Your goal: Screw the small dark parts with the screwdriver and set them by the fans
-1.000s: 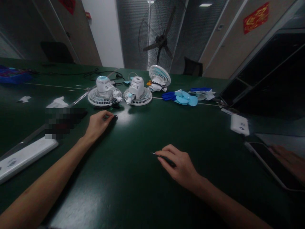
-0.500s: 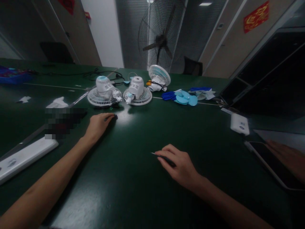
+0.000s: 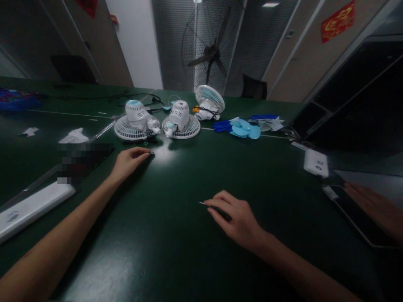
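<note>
"What was finished?"

"Unclear. On the green table [image 3: 170, 260], white plastic fans [image 3: 180, 113] sat upper centre, a light-blue plastic blade [image 3: 245, 130] apart."

"Hands?"

"Mid-frame, right hand [image 3: 241, 216] closed round a slim black tool [image 3: 223, 212]; left hand [image 3: 127, 162] pinched a tiny dark piece [image 3: 152, 153]."

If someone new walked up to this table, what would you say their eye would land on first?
Probably the three small white fans near the middle of the far part of the green table, two face down and one tipped up behind them. Next, perhaps, the bright blue fan blades to their right, and the right hand in the foreground, holding a slim dark tool.
</note>
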Action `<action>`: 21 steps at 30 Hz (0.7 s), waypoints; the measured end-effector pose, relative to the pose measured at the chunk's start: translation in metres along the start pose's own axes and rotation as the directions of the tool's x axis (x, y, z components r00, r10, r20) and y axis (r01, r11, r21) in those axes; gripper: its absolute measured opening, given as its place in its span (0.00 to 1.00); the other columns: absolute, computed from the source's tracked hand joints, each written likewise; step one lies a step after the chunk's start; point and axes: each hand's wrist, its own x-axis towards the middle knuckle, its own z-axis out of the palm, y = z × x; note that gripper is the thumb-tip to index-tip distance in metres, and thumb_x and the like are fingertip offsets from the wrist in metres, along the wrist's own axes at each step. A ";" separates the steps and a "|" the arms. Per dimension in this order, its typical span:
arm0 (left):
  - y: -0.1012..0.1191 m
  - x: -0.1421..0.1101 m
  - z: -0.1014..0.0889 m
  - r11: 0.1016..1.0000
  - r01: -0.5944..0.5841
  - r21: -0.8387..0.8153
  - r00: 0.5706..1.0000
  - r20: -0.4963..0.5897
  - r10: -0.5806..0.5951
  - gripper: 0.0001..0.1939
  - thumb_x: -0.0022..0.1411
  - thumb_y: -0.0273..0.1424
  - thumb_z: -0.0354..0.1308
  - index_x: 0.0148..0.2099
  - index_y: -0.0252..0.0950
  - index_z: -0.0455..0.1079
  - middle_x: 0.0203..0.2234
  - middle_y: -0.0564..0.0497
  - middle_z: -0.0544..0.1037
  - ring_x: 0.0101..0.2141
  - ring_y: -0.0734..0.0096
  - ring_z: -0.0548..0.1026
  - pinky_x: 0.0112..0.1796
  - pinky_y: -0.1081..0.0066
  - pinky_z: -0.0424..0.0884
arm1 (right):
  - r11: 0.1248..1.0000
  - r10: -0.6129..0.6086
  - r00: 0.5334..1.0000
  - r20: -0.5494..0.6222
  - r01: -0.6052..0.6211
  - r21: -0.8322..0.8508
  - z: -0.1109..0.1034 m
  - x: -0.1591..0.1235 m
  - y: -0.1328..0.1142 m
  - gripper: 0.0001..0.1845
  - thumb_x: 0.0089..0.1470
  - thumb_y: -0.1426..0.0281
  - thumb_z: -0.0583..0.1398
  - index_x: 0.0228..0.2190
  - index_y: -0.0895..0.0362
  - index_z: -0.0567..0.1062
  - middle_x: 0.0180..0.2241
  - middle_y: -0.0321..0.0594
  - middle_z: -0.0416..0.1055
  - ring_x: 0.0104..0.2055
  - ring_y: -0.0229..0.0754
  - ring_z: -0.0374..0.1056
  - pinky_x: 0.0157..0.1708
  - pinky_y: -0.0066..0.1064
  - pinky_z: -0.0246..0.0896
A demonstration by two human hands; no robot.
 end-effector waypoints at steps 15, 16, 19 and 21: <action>0.099 -0.087 0.066 0.835 -0.447 -0.322 0.658 0.514 0.551 0.15 0.71 0.33 0.60 0.58 0.42 0.74 0.45 0.47 0.78 0.40 0.67 0.76 0.41 0.67 0.73 | 1.000 0.002 1.000 -0.003 -0.002 -0.023 -0.002 0.002 -0.003 0.13 0.69 0.71 0.59 0.52 0.52 0.79 0.44 0.41 0.75 0.38 0.39 0.73 0.34 0.30 0.67; 0.100 -0.091 0.069 0.826 -0.451 -0.339 0.643 0.519 0.564 0.15 0.71 0.32 0.60 0.59 0.42 0.74 0.45 0.47 0.78 0.41 0.66 0.76 0.42 0.66 0.73 | 1.000 0.003 1.000 -0.001 -0.003 -0.021 -0.001 0.002 -0.003 0.13 0.69 0.71 0.59 0.52 0.52 0.79 0.44 0.41 0.75 0.38 0.39 0.73 0.34 0.30 0.67; 0.101 -0.096 0.071 0.821 -0.434 -0.370 0.627 0.531 0.571 0.16 0.71 0.32 0.61 0.60 0.43 0.72 0.46 0.47 0.77 0.43 0.65 0.76 0.43 0.65 0.74 | 1.000 -0.004 1.000 0.002 0.004 -0.027 -0.001 0.001 -0.002 0.13 0.69 0.70 0.59 0.52 0.52 0.79 0.44 0.41 0.75 0.38 0.38 0.73 0.33 0.29 0.66; 0.101 -0.096 0.070 0.823 -0.425 -0.378 0.623 0.537 0.568 0.16 0.71 0.31 0.61 0.60 0.43 0.72 0.46 0.47 0.77 0.44 0.65 0.76 0.44 0.65 0.74 | 0.999 -0.008 1.000 0.008 0.008 -0.044 0.000 0.001 -0.001 0.13 0.69 0.70 0.59 0.52 0.51 0.79 0.44 0.41 0.75 0.38 0.38 0.73 0.33 0.30 0.66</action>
